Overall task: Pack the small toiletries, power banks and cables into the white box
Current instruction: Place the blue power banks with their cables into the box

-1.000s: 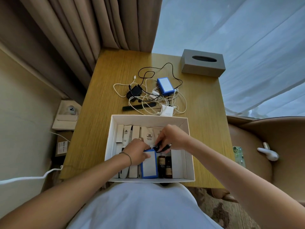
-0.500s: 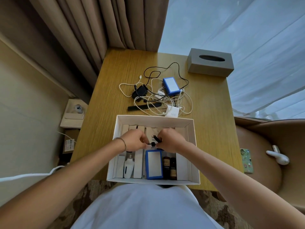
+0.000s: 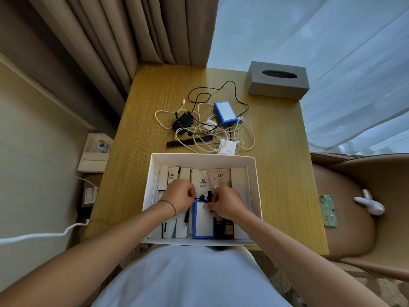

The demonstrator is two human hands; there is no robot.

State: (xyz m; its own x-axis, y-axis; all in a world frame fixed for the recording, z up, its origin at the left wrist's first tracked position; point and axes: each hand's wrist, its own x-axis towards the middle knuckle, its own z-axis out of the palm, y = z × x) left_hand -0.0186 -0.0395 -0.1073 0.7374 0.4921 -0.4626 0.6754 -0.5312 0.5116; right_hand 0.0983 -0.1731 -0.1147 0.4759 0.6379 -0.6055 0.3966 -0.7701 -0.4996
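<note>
Both hands work inside the white box (image 3: 254, 185), and each grip is closed on the same short black cable (image 3: 201, 197): the left hand (image 3: 180, 197) pinches one end, the right hand (image 3: 225, 203) pinches the other, just above the top edge of a blue power bank (image 3: 203, 220). A second ago the left hand was on that power bank, setting it down; now the bank lies flat in the box and both hands have moved to the cable. That suggests the first power bank is packed and the cable is being folded small to go in beside it.

In the box, white toiletry cartons (image 3: 174, 176) and sachets (image 3: 202, 177) line the far side, a white tube (image 3: 169, 229) lies at the near left, and two dark bottles (image 3: 224, 228) stand right of the bank.

On the table (image 3: 281, 173) beyond the box, well apart from the hands, remain a second blue power bank (image 3: 225, 112), a tangle of white and black cables (image 3: 199, 127), a black adapter (image 3: 183, 121), a white charger (image 3: 227, 147) and a comb (image 3: 188, 141).
</note>
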